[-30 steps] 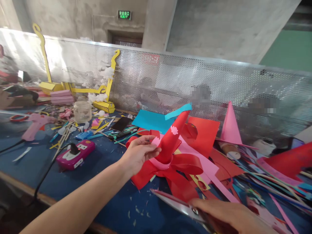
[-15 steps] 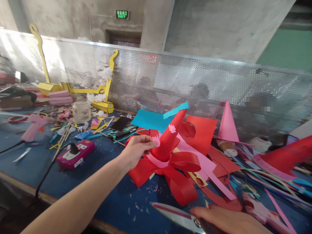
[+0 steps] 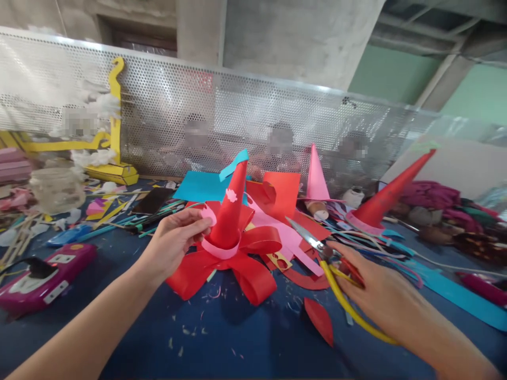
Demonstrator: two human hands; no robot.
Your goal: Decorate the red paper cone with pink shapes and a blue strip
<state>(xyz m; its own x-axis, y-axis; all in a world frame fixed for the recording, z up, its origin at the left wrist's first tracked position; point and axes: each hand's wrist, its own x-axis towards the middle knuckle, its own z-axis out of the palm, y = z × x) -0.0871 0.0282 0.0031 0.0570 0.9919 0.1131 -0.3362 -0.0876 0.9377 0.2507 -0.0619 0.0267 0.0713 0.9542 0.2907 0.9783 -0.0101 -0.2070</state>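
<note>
Between the thumb and fingers of my left hand is a small pink paper cutout, close to the left side of a red paper cone hat. This hat carries a pink flower-like patch, a blue strip at its tip and a pink band round its base. Wide red paper loops spread out below it. My right hand grips scissors with yellow and red handles, their blades pointing up and left toward the paper sheets.
A purple power strip lies at left, near a clear jar. Behind stand a yellow frame, a pink cone hat and another red cone hat. A perforated metal screen runs along the back.
The view has swung right. My right hand has come up from the lower edge with the scissors, and the blades now point upward. My left hand still pinches the pink cutout beside the hat.
</note>
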